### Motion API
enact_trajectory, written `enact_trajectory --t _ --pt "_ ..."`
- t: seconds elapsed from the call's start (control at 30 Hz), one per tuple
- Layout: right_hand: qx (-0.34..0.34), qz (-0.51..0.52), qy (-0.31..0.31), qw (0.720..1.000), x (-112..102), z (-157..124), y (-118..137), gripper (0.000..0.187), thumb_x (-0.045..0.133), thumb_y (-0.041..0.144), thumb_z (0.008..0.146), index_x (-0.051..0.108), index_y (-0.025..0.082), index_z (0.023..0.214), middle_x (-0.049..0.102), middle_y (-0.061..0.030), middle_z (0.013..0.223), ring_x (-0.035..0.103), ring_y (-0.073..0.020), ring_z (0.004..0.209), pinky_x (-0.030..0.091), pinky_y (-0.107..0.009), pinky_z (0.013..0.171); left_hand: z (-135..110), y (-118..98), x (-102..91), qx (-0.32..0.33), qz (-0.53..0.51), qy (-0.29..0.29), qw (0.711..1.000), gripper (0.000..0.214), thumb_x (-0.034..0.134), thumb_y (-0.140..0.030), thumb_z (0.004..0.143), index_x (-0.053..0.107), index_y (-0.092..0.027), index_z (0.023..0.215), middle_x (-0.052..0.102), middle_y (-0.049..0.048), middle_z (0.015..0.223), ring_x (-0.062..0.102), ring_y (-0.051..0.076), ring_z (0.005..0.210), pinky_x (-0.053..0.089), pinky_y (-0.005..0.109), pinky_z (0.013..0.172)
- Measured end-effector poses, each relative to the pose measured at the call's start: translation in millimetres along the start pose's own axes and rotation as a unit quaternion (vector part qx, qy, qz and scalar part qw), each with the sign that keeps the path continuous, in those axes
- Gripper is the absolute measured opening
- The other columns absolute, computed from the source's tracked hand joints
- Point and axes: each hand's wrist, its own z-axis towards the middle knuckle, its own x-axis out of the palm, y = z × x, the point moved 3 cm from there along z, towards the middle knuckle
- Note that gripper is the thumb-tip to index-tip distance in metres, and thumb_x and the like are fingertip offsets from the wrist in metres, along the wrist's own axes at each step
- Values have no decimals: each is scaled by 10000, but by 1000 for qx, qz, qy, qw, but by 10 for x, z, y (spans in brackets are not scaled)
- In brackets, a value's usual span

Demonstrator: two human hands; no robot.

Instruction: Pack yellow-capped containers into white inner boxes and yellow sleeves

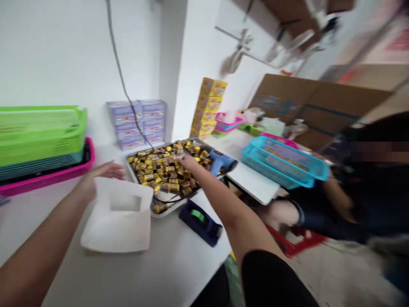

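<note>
My left hand (105, 172) is spread open, just above the far edge of a white paper bag (118, 221) lying on the white table (179, 273). My right hand (188, 162) reaches over a steel tray (166, 212) heaped with small gold-and-dark wrapped sweets (162, 175). Its fingers are at the sweets, but whether they grip any is hidden. Beyond that hand, a blue hot-air gun (222, 162) lies at the tray's right corner.
A navy tape dispenser (201, 221) sits right of the bag. Stacked green and pink baskets (41, 136) stand at left, with lilac boxes (136, 123) and yellow boxes (209, 106) behind. A person (351, 192) at right handles a turquoise basket (284, 164).
</note>
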Motion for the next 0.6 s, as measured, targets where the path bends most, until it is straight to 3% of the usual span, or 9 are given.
enact_trajectory --t 0.1,0.17,0.23,0.33,0.43,0.5,0.6 --pt "1 -9 28 1000 141 220 -128 625 676 648 905 736 123 1239 707 -200 1300 594 -408 1306 440 -469 1127 46 168 80 -121 -127 173 969 654 621 -758 778 698 -149 1007 755 141 896 727 291 778 563 365 644" --pt "9 -5 37 999 208 290 -178 683 741 650 851 716 124 1287 688 -199 1339 574 -418 1333 433 -465 1138 28 271 213 -165 -111 293 935 699 700 -768 696 689 -183 1078 755 131 915 729 291 713 515 329 535" --pt "26 5 44 999 243 323 -220 711 746 643 851 701 103 1310 674 -212 1358 587 -415 1317 451 -448 1121 -1 369 309 -178 -75 342 920 719 733 -753 685 661 -199 1138 743 106 919 728 275 667 477 294 471" --pt "46 29 58 997 281 361 -263 671 709 628 892 710 82 1282 672 -221 1356 616 -388 1282 468 -422 1100 18 413 391 -117 -53 306 943 624 774 -668 741 643 -185 1113 713 75 918 710 206 666 489 254 489" --pt "64 61 65 994 335 389 -282 718 671 668 900 677 93 1331 640 -228 1402 652 -377 1227 520 -426 1036 123 348 522 -65 -83 281 954 595 796 -636 770 631 -181 1115 700 109 1090 726 217 865 554 256 613" --pt "93 109 63 988 378 398 -298 762 666 706 879 651 124 1370 618 -225 1430 684 -380 1163 572 -440 946 252 305 651 -65 -105 270 955 701 833 -642 735 592 -194 1218 661 149 1244 727 261 975 587 289 682" --pt "125 178 40 975 430 419 -325 721 704 697 848 679 156 1325 620 -204 1433 676 -394 1177 595 -445 902 506 288 840 -94 -96 213 968 933 841 -684 711 462 -196 1410 587 237 1393 745 303 947 610 353 702"
